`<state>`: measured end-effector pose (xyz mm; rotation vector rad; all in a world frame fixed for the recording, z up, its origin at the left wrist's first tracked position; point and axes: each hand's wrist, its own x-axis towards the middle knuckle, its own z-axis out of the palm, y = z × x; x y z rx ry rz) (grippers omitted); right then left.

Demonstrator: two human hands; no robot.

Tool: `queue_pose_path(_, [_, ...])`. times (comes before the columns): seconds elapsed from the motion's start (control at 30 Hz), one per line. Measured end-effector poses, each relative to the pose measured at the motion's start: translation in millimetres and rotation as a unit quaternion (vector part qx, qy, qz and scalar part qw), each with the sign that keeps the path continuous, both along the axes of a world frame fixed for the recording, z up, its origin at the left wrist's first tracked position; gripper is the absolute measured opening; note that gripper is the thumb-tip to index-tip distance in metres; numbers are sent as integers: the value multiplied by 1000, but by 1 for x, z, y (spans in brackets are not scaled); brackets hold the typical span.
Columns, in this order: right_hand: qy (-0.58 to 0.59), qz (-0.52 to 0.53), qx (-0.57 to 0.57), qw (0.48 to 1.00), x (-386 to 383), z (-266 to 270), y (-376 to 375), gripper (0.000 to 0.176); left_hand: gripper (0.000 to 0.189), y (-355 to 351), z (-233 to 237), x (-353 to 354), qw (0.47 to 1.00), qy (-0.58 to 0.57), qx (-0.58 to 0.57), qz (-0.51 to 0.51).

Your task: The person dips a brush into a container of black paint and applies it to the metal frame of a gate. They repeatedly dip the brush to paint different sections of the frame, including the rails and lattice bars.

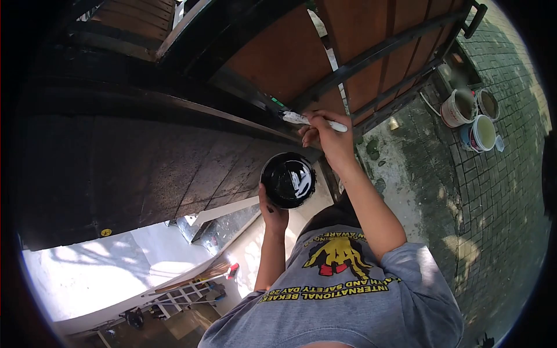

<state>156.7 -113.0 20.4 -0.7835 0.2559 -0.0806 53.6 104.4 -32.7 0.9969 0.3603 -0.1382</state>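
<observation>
My right hand (pixel 329 138) is closed around a paintbrush (pixel 299 118) with a white, paint-smeared handle. The dark bristles are right at the black metal frame of a gate (pixel 255 104), beside a small green mark (pixel 277 101). Below and to the left of it, my left hand (pixel 272 213) grips a round tub of black paint (pixel 282 181) from its side and underneath. Glossy dark paint coats the inside of the tub, with bright light reflected on its surface. Brown panels (pixel 284 61) fill the gate between its dark bars.
Several paint buckets (pixel 458 110) stand on the paved ground at the right. A dark slatted surface (pixel 139 162) spans the left side, above a white wall (pixel 122 264). At lower left lie a ladder (pixel 185 297) and a red-and-white object (pixel 232 271).
</observation>
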Motion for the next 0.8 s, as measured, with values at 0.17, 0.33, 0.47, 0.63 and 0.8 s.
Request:
queue_pose_path(0.17, [-35, -11, 53, 998, 1, 3, -4, 19, 58, -2, 1, 4, 1000, 1, 6, -9])
queue_pose_path(0.33, [-38, -1, 88, 995, 0, 9, -8, 19, 58, 0, 3, 5, 1000, -2, 14, -13])
queue_pose_path(0.47, [-41, 11, 84, 996, 0, 6, -13, 19, 58, 1, 5, 5, 1000, -5, 16, -11])
queue_pose_path(0.63, [-26, 13, 73, 997, -1, 6, -12, 19, 58, 3, 1, 7, 1000, -3, 11, -10])
queue_pose_path(0.8, [-11, 7, 27, 1000, 3, 5, -9, 20, 57, -3, 1, 14, 1000, -2, -3, -28])
